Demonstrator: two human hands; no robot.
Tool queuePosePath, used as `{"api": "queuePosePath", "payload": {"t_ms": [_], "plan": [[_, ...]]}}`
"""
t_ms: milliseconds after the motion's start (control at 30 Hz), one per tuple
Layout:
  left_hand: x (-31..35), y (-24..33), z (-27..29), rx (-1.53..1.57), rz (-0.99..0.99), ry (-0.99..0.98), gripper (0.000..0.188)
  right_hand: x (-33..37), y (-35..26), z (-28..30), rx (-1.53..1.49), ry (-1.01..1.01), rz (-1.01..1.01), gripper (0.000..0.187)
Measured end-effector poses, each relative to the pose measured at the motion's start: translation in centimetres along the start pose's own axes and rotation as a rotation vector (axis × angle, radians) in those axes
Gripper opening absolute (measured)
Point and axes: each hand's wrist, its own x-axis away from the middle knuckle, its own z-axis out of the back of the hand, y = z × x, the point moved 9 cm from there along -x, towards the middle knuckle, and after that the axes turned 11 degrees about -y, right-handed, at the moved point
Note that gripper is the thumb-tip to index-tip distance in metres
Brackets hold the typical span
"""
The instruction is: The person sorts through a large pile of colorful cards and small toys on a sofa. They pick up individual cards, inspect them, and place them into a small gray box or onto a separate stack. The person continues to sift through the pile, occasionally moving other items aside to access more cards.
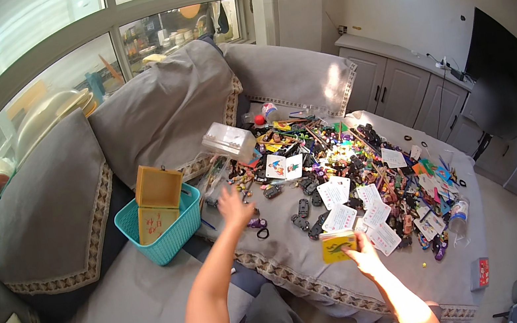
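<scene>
My right hand grips a small stack of yellow cards with a dark picture on the top one, held over the front of the sofa seat. My left hand is stretched out with fingers apart at the left edge of a big heap of small toys and pens; nothing shows in it. Beside it lie black toy cars and a purple toy. White printed cards are scattered over the front of the heap. Two picture cards lie farther back.
A turquoise basket holding an open yellow box stands left of my left hand. Behind the heap lies a clear plastic box. A clear bottle and a red-and-grey box lie near the right seat edge.
</scene>
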Motion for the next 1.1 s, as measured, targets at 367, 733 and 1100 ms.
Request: {"api": "queuePosePath", "payload": {"t_ms": [367,733,1100], "plan": [[-8.8,-7.9,0.4,-0.334,-0.050,0.195,0.008,1.5,5.2,8.8,-0.090,0.217,-0.029,0.037],[5.5,2.7,6.0,-0.118,-0.592,0.354,0.008,2.1,4.7,12.1,-0.360,0.375,0.023,0.036],[23.8,20.9,-2.8,-0.060,-1.242,-0.004,0.011,16.2,-0.3,21.8,-0.425,0.643,0.131,0.037]]}}
